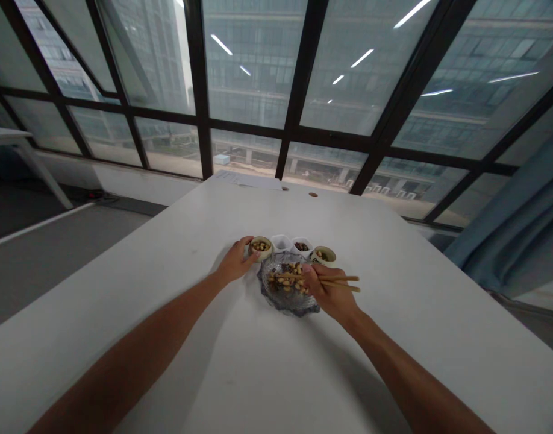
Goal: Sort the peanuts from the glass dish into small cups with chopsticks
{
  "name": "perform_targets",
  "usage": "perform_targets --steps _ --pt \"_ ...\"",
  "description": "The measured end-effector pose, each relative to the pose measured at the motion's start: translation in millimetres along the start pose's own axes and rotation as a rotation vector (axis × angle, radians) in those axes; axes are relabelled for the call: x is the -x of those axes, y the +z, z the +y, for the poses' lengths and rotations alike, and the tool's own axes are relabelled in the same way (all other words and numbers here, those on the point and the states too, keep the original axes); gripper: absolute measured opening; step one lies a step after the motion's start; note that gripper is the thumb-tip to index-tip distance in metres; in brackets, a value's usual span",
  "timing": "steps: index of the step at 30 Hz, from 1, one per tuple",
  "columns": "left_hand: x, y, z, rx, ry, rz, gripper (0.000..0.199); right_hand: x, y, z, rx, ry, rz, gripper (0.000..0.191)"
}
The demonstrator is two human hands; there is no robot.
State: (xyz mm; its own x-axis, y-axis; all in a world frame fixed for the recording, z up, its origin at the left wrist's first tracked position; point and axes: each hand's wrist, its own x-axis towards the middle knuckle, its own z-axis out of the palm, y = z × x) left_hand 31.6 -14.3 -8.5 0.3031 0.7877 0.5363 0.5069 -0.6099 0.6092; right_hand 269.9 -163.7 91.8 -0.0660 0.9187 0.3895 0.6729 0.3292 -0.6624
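Crosswise, chopsticks [349, 278] in right hand's grip [331, 292], tips leftward over glass bowl [292, 307], left hand [235, 261] around a cup [266, 255]

From where I stand, both bare arms reach forward. The left grip [234, 261] is curled in a hold, its fingers [243, 243] on the far side and its thumb [250, 260] on the near side; behind it the left forearm [156, 340] slants back, bare and nearly straight at the wrist. The right grip [331, 294] is closed in a pinch, its fingertips [308, 275] pointing toward the left one, and the right forearm [405, 364] runs back from it the other way.
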Motion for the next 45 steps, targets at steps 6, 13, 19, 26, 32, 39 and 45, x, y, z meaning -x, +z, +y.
perform_targets --steps 6,13,19,26,32,39,45 --pt "0 -0.2 -1 0.000 -0.009 -0.007 0.054 0 -3 7 0.019 0.046 0.006 0.048" --pt "0 -0.6 0 0.013 -0.014 -0.005 0.055 -5 -3 -1 0.052 -0.028 -0.012 0.050" --pt "1 -1.4 1 0.010 -0.016 -0.010 0.053 -4 -7 11 -0.023 0.037 0.040 0.050" --pt "0 -0.8 1 -0.002 -0.013 -0.018 0.054 3 -18 24 -0.050 0.036 0.079 0.055" --pt "-1 -0.9 2 0.013 -0.009 -0.007 0.053 4 -34 22 -0.045 0.050 0.155 0.059" --pt "0 -4.1 5 0.014 -0.036 -0.020 0.056 1 -42 19 -0.164 0.159 0.143 0.062" --pt "0 -4.6 4 0.011 -0.057 -0.018 0.059 0 -32 23 -0.113 0.110 0.043 0.059"
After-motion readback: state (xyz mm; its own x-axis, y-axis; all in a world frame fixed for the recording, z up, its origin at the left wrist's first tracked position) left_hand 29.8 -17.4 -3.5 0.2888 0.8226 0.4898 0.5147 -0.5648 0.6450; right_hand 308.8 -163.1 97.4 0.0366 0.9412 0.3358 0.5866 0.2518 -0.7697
